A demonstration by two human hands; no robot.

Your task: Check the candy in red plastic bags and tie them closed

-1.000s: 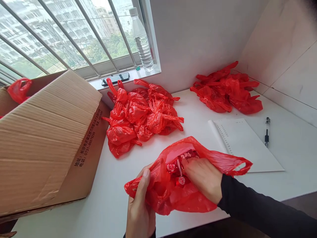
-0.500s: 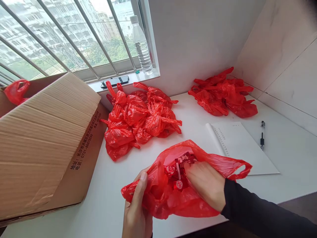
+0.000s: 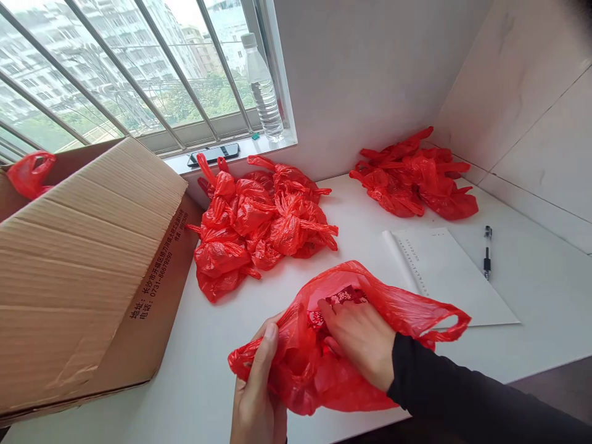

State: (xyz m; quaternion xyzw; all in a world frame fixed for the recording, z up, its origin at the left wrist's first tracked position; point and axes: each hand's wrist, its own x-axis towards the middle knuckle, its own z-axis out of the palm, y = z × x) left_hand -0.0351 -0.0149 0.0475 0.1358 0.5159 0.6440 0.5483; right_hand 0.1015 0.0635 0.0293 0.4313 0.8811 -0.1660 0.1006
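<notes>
A red plastic bag (image 3: 370, 370) is spread open at the front of the table, one handle loop out to the right. My left hand (image 3: 259, 382) grips its left side, thumb on top of the bunched plastic. My right hand (image 3: 358, 336), in a black sleeve, reaches inside, fingers curled over the contents and fingertips partly hidden. Beneath and behind those fingers show red printed packets (image 3: 348, 295) with pale characters; whatever is between the fingers is hidden.
Several tied red bags (image 3: 263, 216) lie behind, more red bags (image 3: 416, 176) at the back right. A cardboard box (image 3: 92, 259) stands left. Right are a notebook (image 3: 456, 277) and pen (image 3: 487, 253). A phone (image 3: 213, 154) and water bottle (image 3: 264, 92) occupy the windowsill.
My right hand has moved left inside the bag, now covering packets that were visible before. My left hand keeps its grip on the bag's side.
</notes>
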